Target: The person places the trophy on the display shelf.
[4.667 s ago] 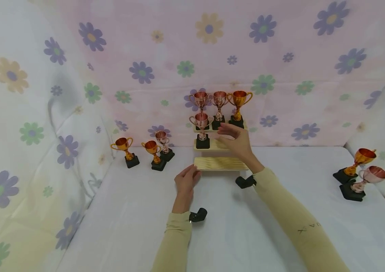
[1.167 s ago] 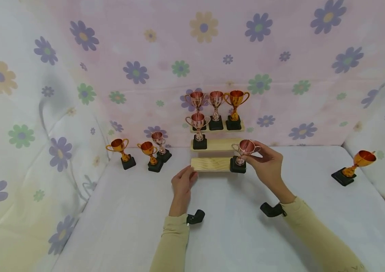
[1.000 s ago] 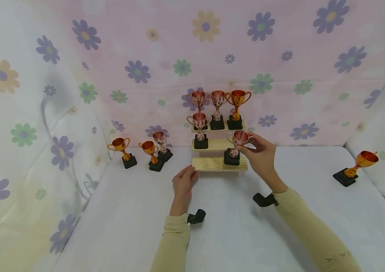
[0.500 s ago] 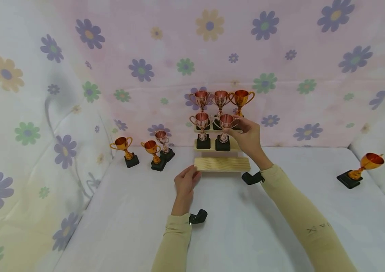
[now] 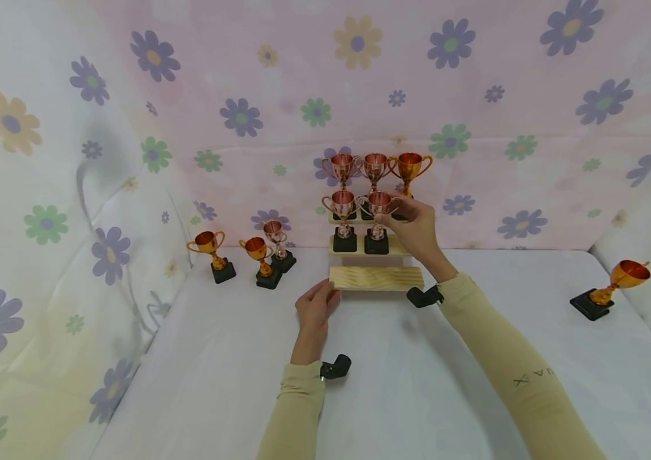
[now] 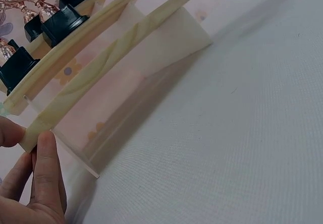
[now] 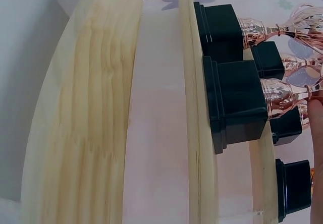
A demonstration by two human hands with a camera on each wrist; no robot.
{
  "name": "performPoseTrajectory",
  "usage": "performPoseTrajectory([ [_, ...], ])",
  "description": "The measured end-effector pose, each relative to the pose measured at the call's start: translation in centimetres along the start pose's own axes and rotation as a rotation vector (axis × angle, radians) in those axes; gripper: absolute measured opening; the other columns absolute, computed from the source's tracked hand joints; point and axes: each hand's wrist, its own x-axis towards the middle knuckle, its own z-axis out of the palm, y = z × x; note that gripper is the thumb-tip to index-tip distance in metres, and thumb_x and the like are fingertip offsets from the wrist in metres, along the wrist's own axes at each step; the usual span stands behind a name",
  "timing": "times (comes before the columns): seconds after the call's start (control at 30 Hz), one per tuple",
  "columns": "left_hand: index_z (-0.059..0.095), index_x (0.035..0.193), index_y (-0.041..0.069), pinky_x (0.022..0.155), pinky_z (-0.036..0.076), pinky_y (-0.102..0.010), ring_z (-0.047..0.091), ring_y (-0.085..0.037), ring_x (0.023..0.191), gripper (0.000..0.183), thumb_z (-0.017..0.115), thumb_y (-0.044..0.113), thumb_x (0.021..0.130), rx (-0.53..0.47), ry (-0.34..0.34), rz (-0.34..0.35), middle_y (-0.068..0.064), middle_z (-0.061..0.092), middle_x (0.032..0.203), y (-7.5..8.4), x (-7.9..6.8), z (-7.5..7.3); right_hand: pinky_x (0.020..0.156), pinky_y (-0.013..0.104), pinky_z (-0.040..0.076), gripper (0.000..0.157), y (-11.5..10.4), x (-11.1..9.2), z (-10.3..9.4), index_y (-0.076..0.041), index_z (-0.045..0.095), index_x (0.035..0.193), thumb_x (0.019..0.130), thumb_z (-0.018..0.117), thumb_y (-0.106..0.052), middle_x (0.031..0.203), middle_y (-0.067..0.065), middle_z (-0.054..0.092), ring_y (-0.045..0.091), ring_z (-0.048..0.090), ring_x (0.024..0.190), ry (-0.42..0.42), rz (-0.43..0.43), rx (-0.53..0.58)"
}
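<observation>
The end of the low wood step (image 5: 377, 278) is pinched between the thumb and fingers of the left hand (image 5: 312, 313), perhaps so that it will not slide. A held pink cup (image 5: 377, 234) is gripped by the right hand (image 5: 415, 229), with fingers bent close round it near the bottom of its bowl, maybe because it is easy to hold there. That cup is kept upright at 12 o'clock from the low step, over the middle step (image 5: 400, 246), with a second pink cup (image 5: 344, 211) just beside it at 9 o'clock. A neat row seems to be wanted, like the top row of cups (image 5: 375, 167) behind. On the white bench (image 5: 233, 358), three loose cups (image 5: 255, 248) are seen at 9 o'clock and a lone gold cup (image 5: 627, 276) at 3 o'clock, maybe set apart to leave room. Some right fingertips are hidden, and much of the top row is covered by the nearer cups and that hand. In both wrist views the cup bowls are cut off. Whether the held cup is fully resting cannot be told.
</observation>
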Motion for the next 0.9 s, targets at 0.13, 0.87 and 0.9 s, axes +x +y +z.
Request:
performPoseTrajectory([
  [0.13, 0.068, 0.121, -0.007, 0.084, 0.062, -0.026, 0.069, -0.016, 0.09, 0.029, 0.07, 0.004, 0.094, -0.011, -0.004, 0.0, -0.016, 0.067, 0.11, 0.0, 0.1, 0.0, 0.071, 0.023, 0.058, 0.034, 0.1, 0.1, 0.1, 0.009, 0.07, 0.119, 0.086, 0.078, 0.004, 0.091, 0.027, 0.07, 0.021, 0.069, 0.082, -0.001, -0.005, -0.005],
  [0.87, 0.067, 0.122, -0.007, 0.082, 0.063, -0.025, 0.069, -0.017, 0.091, 0.03, 0.07, 0.004, 0.094, -0.008, 0.0, -0.008, -0.017, 0.067, 0.112, 0.1, -0.1, 0.0, 0.084, 0.02, 0.06, 0.029, 2.8, -0.7, 0.4, 0.009, 0.068, 0.115, 0.088, 0.077, 0.002, 0.103, 0.012, 0.074, 0.013, 0.07, 0.094, 0.012, 0.099, 0.107],
  [0.9, 0.067, 0.121, -0.007, 0.082, 0.063, -0.025, 0.069, -0.017, 0.09, 0.03, 0.07, 0.004, 0.094, -0.009, 0.002, -0.01, -0.017, 0.067, 0.112, 0.1, -0.1, 0.0, 0.085, 0.02, 0.06, 0.032, 3.5, -0.9, 0.3, 0.008, 0.067, 0.118, 0.088, 0.076, 0.003, 0.108, 0.015, 0.073, 0.014, 0.07, 0.097, 0.014, 0.102, 0.12],
])
